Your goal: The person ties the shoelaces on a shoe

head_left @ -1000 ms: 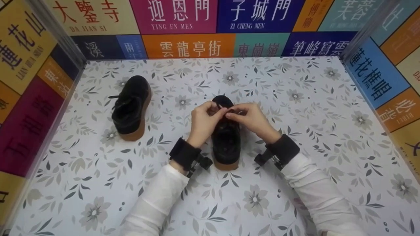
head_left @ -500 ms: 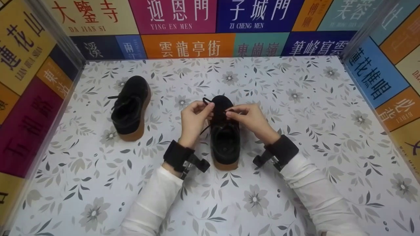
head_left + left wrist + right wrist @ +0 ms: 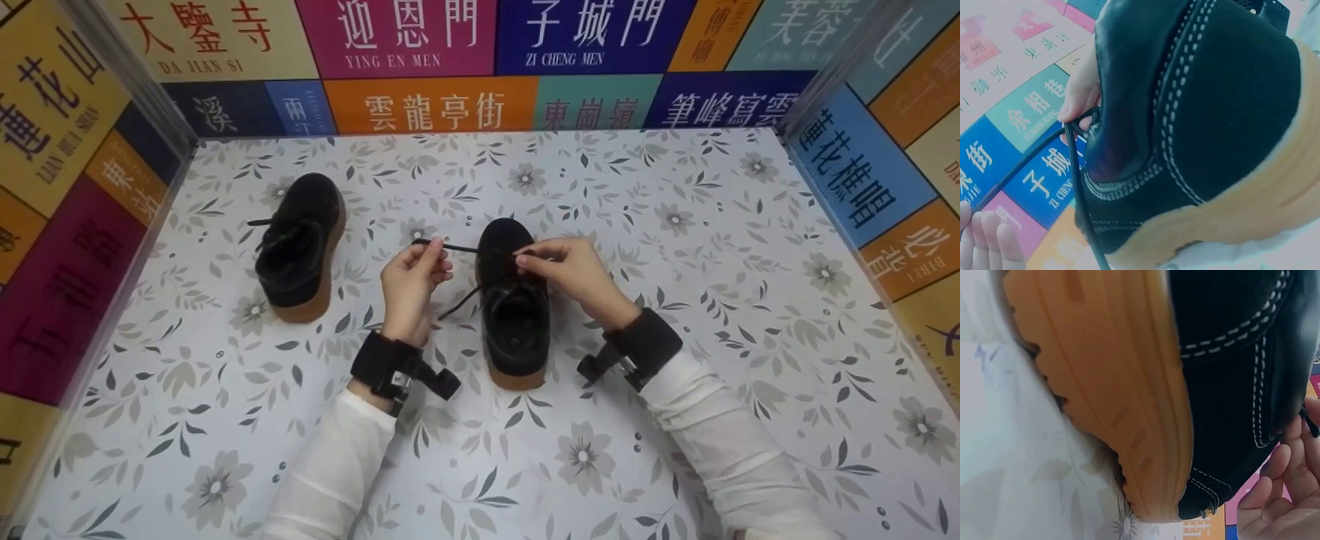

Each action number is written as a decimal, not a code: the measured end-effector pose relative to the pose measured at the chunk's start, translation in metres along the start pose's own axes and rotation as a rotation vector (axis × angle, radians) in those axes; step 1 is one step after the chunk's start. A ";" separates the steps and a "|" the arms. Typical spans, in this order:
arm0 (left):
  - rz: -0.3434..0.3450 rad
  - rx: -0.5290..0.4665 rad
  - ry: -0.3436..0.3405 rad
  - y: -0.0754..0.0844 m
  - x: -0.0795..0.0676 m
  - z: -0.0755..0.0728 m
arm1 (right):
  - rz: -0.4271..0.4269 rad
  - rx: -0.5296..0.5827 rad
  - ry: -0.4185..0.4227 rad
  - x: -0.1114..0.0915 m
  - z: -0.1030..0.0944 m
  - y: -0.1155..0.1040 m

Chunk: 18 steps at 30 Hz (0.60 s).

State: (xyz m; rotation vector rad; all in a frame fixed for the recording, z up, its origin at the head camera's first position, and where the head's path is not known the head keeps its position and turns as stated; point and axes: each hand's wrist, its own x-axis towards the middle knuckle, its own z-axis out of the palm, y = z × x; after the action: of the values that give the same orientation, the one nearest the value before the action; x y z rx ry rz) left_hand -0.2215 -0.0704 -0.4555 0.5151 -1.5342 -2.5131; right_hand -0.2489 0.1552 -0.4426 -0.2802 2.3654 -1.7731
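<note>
A black shoe [image 3: 496, 238] with a tan sole stands between my hands, toe pointing away. My left hand [image 3: 407, 292], out to the left of it, pinches a black shoelace [image 3: 459, 247] that stretches across from the shoe's front. My right hand [image 3: 579, 276] stays over the lacing and pinches the lace there at its fingertips. In the left wrist view the lace [image 3: 1024, 158] runs from a small loop at the right fingertips to the left fingers [image 3: 992, 239]. Another lace end [image 3: 460, 301] hangs loose off the shoe's left side.
A second black shoe [image 3: 306, 206] with a tan sole and a lace sticking out stands to the left. White floral paper [image 3: 645, 465] covers the table. Panels with colourful lettering [image 3: 427, 105] close in the back and both sides.
My left hand has moved left, away from the right hand, drawing the lace out beside the shoe. A second lace end has come into view. My right hand has hardly moved.
</note>
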 end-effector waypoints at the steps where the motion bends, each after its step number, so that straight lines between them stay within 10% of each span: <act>1: -0.025 -0.011 0.006 -0.001 0.001 -0.002 | -0.001 -0.002 0.000 0.000 0.000 0.000; 18: -0.315 -0.099 -0.014 -0.021 0.012 -0.014 | -0.033 -0.023 0.006 0.000 0.001 0.000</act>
State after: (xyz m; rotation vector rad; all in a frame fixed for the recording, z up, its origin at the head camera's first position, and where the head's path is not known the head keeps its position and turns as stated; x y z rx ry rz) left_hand -0.2262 -0.0761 -0.4827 0.7800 -1.4193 -2.8107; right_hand -0.2490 0.1541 -0.4428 -0.3197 2.4011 -1.7642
